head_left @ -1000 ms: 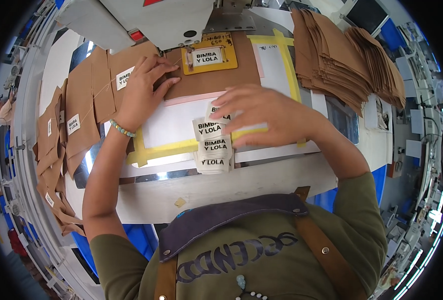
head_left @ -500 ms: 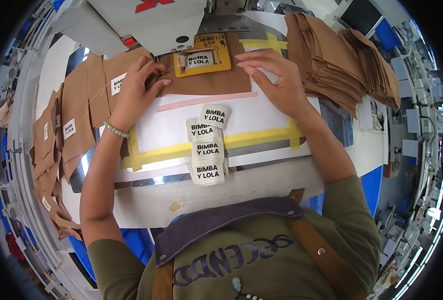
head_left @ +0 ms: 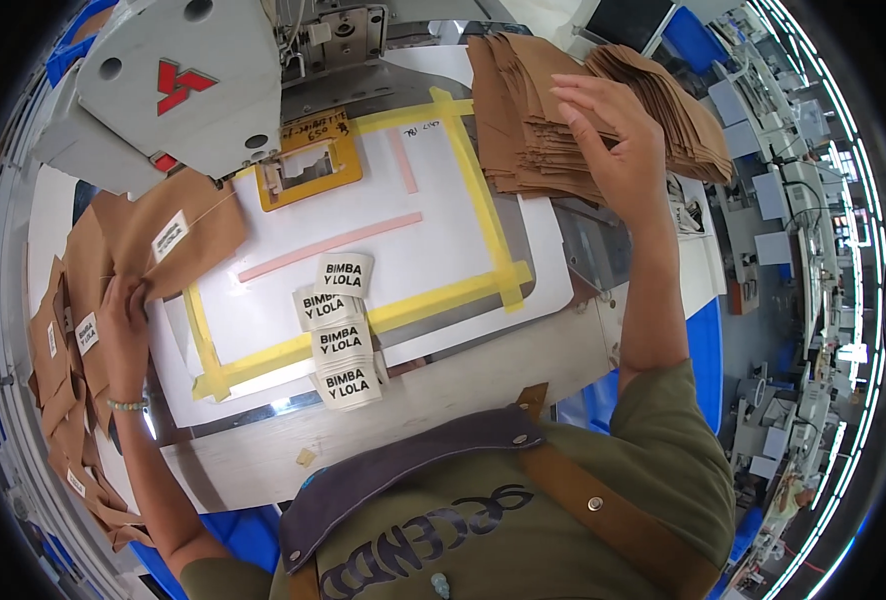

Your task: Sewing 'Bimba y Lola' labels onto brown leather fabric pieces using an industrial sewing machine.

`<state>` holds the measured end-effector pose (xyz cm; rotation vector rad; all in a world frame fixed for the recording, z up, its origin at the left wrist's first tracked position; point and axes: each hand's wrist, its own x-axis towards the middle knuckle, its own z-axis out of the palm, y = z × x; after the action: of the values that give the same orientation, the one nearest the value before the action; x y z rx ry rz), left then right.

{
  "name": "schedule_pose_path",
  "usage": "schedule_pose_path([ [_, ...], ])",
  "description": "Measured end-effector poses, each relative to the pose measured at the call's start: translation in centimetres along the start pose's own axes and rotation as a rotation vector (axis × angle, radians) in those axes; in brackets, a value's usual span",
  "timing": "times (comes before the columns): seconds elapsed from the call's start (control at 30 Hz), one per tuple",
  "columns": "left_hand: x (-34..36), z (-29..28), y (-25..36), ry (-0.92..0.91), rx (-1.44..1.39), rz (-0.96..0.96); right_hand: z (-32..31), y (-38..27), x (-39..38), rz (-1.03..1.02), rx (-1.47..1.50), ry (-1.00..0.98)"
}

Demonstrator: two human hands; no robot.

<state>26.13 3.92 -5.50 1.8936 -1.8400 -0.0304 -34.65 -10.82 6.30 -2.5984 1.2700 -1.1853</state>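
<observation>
The left hand [head_left: 128, 310] is carrying a labelled brown fabric piece [head_left: 178, 235] toward the finished pile [head_left: 68, 350] at the table's [head_left: 443, 390] left edge, while the right hand [head_left: 613, 140], fingers closing, is taking an unlabelled piece from the large remaining stack [head_left: 553, 110], with woven labels [head_left: 338, 335] waiting beside the yellow-taped frame [head_left: 493, 270].

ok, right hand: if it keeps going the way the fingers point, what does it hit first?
Most likely the stack of brown pieces: the right hand hangs over it, fingers pointing left across the top. How far above it they are cannot be told.
</observation>
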Motion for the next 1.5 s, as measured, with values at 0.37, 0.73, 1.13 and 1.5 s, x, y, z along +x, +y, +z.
schedule_pose_path([
  [0.37,2.0,-4.1,3.2,0.106,0.291,0.220,0.5,4.9,-1.1,0.130,-0.253,-0.139],
  [0.73,2.2,-1.1,-5.6,-0.113,0.579,-0.487,0.2,7.9,-1.9,0.259,-0.206,-0.177],
  [1.13,-1.3,-10.0,-12.3,0.376,0.604,-0.168,-1.4,12.0,-2.0,0.302,-0.170,-0.255],
  [1.5,-10.5,-14.5,-16.6,-0.390,0.462,-1.295,-0.3,14.1,-2.7,0.229,-0.134,-0.244],
])
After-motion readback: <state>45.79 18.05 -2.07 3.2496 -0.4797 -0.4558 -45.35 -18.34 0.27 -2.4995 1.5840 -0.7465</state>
